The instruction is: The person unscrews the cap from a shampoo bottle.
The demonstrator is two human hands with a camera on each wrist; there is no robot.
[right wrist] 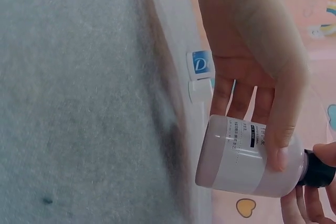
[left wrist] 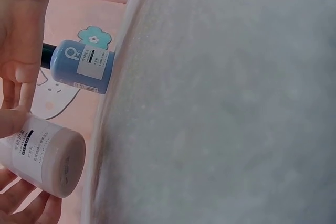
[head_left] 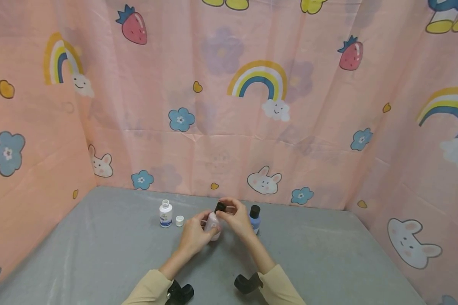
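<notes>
A pale pink bottle [head_left: 213, 223] with a white label is held up off the table, tilted, in my left hand [head_left: 194, 236]. The left thumb lies along its side, and the other fingers wrap behind it. At the bottle's neck is a black cap [right wrist: 318, 169], which my right hand [head_left: 236, 219] pinches between thumb and fingers. Whether the cap is tight or loose cannot be told. Just beyond the right hand stands a blue bottle [left wrist: 83, 66] with a black cap, upright on the table.
To the left, a white bottle [head_left: 166, 215] with a blue-marked label stands uncapped, its small white cap [head_left: 180, 220] beside it on the grey tabletop [head_left: 328, 254]. A pink printed curtain [head_left: 213, 156] hangs along the table's back and sides.
</notes>
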